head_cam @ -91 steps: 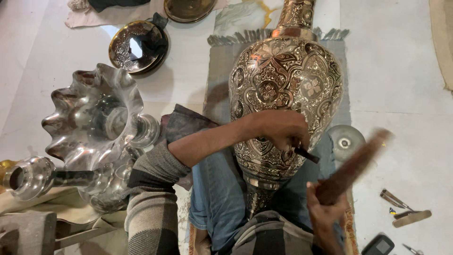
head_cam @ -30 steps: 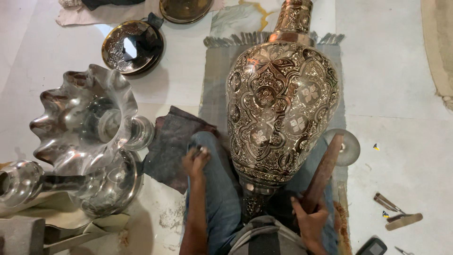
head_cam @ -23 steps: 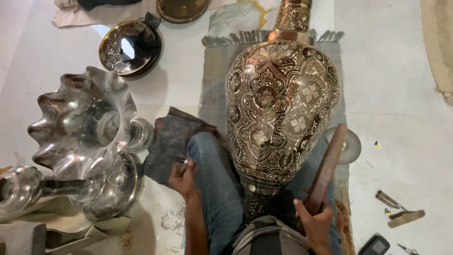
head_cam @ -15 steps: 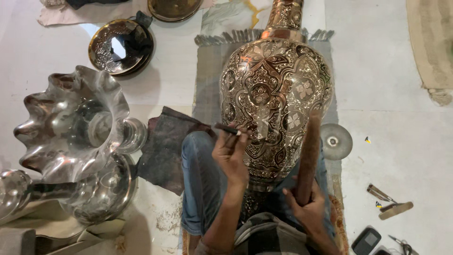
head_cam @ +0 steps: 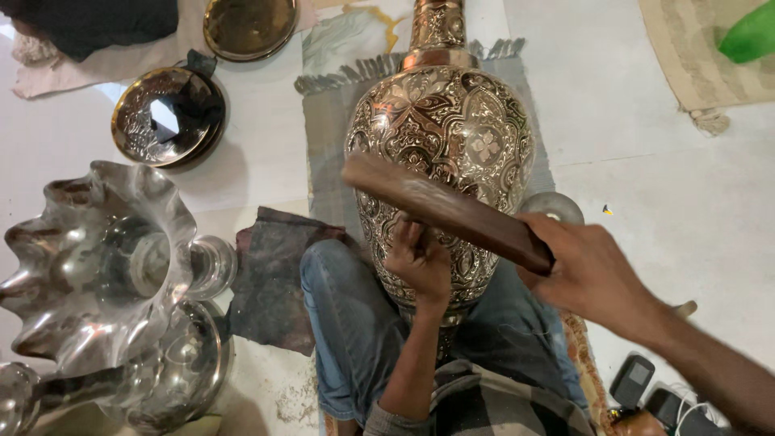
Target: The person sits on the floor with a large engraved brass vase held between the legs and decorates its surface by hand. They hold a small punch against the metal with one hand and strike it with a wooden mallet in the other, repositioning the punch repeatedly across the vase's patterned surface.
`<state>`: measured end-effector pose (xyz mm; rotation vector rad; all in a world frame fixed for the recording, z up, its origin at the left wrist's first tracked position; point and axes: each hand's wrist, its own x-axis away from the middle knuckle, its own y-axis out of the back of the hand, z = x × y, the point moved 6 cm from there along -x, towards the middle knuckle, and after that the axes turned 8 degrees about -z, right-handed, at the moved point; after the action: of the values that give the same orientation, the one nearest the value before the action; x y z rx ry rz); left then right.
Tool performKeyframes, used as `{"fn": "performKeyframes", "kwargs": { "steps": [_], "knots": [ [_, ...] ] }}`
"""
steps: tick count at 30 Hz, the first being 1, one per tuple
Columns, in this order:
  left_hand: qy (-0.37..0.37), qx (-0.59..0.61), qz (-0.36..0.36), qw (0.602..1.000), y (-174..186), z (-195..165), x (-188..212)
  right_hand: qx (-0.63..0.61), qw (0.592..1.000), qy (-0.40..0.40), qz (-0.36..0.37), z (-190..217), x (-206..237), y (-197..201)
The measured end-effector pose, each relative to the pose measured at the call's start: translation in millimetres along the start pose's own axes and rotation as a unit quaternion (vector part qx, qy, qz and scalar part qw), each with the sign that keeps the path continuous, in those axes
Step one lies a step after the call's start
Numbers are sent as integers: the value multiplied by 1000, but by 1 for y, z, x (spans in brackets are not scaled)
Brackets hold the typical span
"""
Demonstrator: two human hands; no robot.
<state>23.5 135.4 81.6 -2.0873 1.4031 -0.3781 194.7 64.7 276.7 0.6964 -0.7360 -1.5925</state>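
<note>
Where the left hand point(head_cam: 420, 260) presses against the lower belly of the large engraved metal vase point(head_cam: 442, 137), its fingers are curled together; whether they pinch a small tool cannot be told. The right hand point(head_cam: 588, 270) is clamped on one end of a long brown wooden block point(head_cam: 446, 211), which slants up and to the left across the front of the vase, its far end blurred. There is one vase, lying between the person's jeans-clad legs point(head_cam: 355, 323) with its neck pointing away, on a grey fringed mat point(head_cam: 323, 121).

Left of the legs lies one dark cloth point(head_cam: 274, 274), touching the knee. Further left stand two silver pieces, a fluted bowl point(head_cam: 97, 258) on a stem and a rounder one point(head_cam: 173, 363) below it, close together. Beyond them are two round engraved trays, one point(head_cam: 165, 115) with a dark rag on it, one point(head_cam: 249, 27) golden near the top edge.

Behind the right hand a small round disc point(head_cam: 557, 206) peeks out just beside the vase. Two small dark devices point(head_cam: 638, 383) lie near the right forearm at the bottom edge. The pale floor point(head_cam: 670, 186) to the right is bare up to a beige rug point(head_cam: 694, 56), which carries a green object point(head_cam: 751, 32) at the corner.
</note>
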Motion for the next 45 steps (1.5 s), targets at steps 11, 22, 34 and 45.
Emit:
{"fn": "performKeyframes", "kwargs": {
  "steps": [11,22,34,45],
  "knots": [
    [-195,-282,-10,939,-6,-31,6,381,878,133,256,96,-59,21],
    [-173,-257,10,951,-16,-42,0,423,842,226,247,104,-64,4],
    [-159,-259,9,953,-14,-40,0,411,850,230,236,89,-65,-5],
    [-174,-268,75,945,-15,-31,-5,392,874,141,249,76,-66,-1]
  ]
}}
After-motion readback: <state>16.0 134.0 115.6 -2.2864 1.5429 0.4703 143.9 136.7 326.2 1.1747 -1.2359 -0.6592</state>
